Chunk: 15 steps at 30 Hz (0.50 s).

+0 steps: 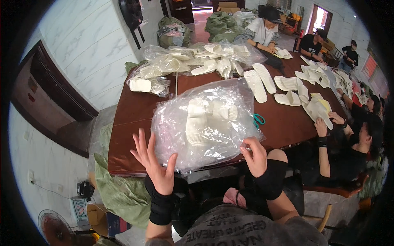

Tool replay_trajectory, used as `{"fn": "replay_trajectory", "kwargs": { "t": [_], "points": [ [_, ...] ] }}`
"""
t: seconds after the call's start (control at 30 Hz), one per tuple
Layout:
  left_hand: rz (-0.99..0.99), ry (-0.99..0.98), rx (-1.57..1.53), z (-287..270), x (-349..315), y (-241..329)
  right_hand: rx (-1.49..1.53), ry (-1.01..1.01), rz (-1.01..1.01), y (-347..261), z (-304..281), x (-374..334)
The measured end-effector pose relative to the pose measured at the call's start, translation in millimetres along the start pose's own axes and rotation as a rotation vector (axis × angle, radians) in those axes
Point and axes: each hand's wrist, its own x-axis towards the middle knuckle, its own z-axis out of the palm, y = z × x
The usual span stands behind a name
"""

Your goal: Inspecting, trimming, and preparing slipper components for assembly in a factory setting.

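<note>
Two off-white slippers (197, 127) are lying at the near edge of the brown table (128, 137), showing through one clear plastic bag (167, 119); whether they are resting inside or beneath it cannot be told. The left hand (160, 169) is spreading its fingers at the bag's near-left edge, gripping nothing; the right hand (256, 159) is curling thumb and forefinger at the near-right edge, and whether they are pinching film cannot be told. The work appears to be standing partway: a heap of slippers (176, 65) is already lying in clear plastic, while others are lying uncovered to the right. Of these, two flat slippers (255, 87) are lying side by side; the remainder, like the heap, are overlapping too much for counting. One teal-handled tool (258, 119) is lying beside the bag.
</note>
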Motion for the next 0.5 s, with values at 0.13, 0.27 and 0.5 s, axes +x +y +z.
{"fn": "replay_trajectory", "kwargs": {
  "t": [0.13,0.27,0.5],
  "points": [
    [0.179,-0.038,0.274,-15.0,47.8,34.6,-0.028,-0.028,-0.090,-20.2,-10.6,3.8],
    [0.281,-0.122,0.014,-7.9,68.5,36.6,-0.099,-0.078,-0.259,-28.1,-15.1,2.4],
    [-0.121,0.001,-0.629,4.8,61.7,13.9,0.166,0.133,-0.031,-7.2,-18.8,-10.9]
  ]
}}
